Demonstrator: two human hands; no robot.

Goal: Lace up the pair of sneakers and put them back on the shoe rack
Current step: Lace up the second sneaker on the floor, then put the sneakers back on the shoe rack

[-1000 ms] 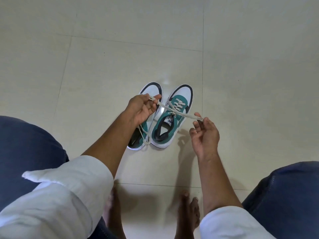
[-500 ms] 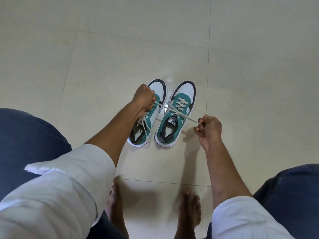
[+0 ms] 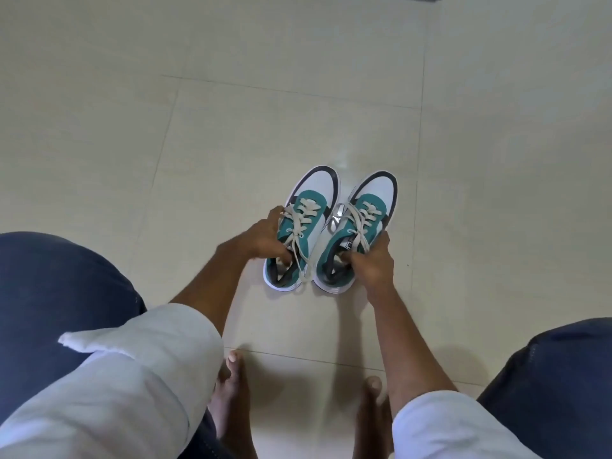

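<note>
Head view | sneakers side by side on tiled floor, laces threaded | left hand gripping left sneaker at collar, fingers curled in | right hand gripping right sneaker likewise | lift level, mind dangling laces | tongue label unreadable | rack unseen

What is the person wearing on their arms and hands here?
Both hands are bare: left hand, right hand. No gloves, rings or watch show. White sleeves are rolled up to about the elbows, forearms uncovered.
</note>
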